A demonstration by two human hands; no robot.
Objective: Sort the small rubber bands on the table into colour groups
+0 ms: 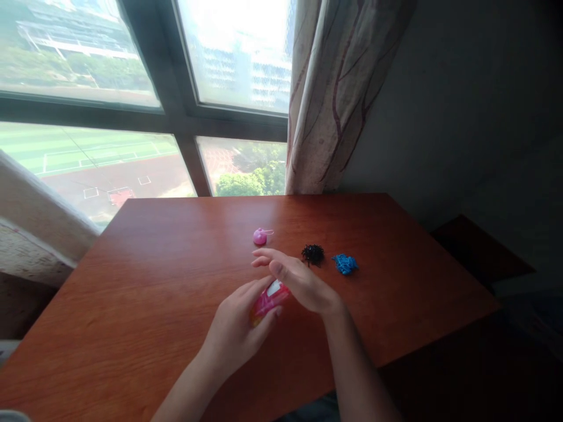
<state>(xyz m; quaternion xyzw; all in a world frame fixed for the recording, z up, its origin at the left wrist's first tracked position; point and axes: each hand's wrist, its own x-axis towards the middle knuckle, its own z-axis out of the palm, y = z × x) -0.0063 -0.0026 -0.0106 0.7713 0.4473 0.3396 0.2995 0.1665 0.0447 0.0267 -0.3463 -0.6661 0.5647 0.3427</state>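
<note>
My left hand [237,319] is wrapped round a small see-through container [267,303] with pink, red and yellow colours inside and a white patch near its top. The container is tilted above the table. My right hand [299,278] is stretched out flat over its upper end, fingers extended to the left, partly covering it; whether the palm touches it I cannot tell. Beyond the right hand lies a tangled black pile [312,254] of what look like small elastic bands. A similar blue pile [345,264] is to its right. Farther back rests a pink rounded lid [260,236] with a thin loop.
Everything lies on a reddish-brown wooden table [145,281]. A window [237,70] stands behind its far edge, with a patterned curtain [334,88] at the right. The rim of a pale round object [13,416] shows at the bottom left corner.
</note>
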